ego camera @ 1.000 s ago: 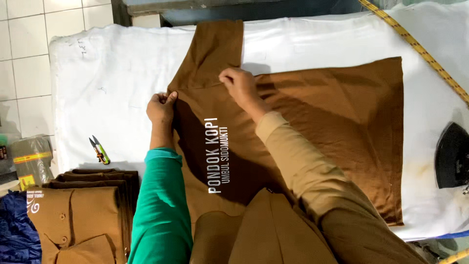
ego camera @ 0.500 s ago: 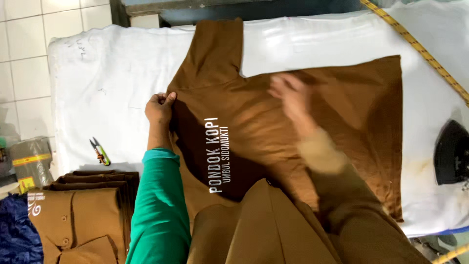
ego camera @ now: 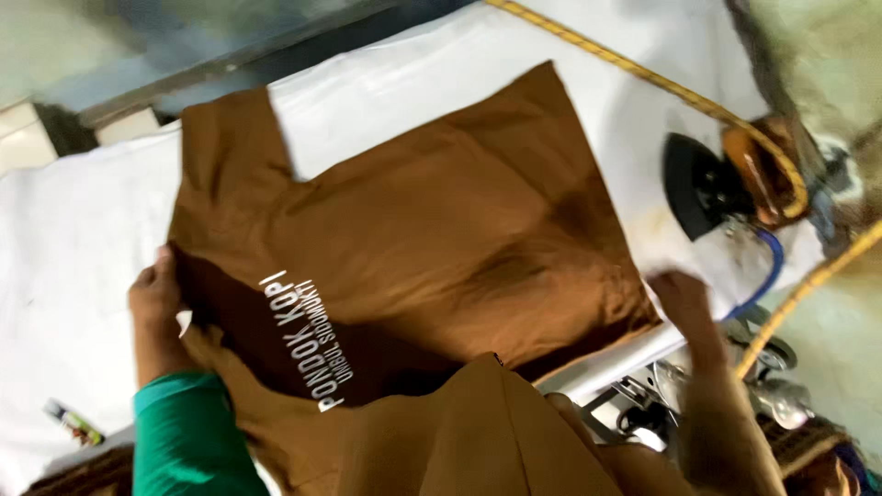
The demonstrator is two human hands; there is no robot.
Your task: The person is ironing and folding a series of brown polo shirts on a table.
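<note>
A brown shirt (ego camera: 441, 230) with white lettering on its back lies flat on a white padded ironing table (ego camera: 83, 239). My left hand (ego camera: 154, 298), in a green sleeve, pins the shirt's left edge near the lettering. My right hand (ego camera: 682, 298), in a brown sleeve, rests at the shirt's lower right corner by the table's front edge, close to the iron; the blur hides whether it grips the cloth. A dark iron (ego camera: 712, 184) stands on the table at the right.
A yellow cord (ego camera: 643, 78) runs across the table's back right to the iron, with a blue hose (ego camera: 767, 266) beside it. Small snips (ego camera: 72, 422) lie at the left front. Metal fittings (ego camera: 643, 404) show below the table edge.
My right hand has slid from the shirt's collar area across the cloth to its lower right corner. The camera has swung right and tilted. My left hand has stayed put.
</note>
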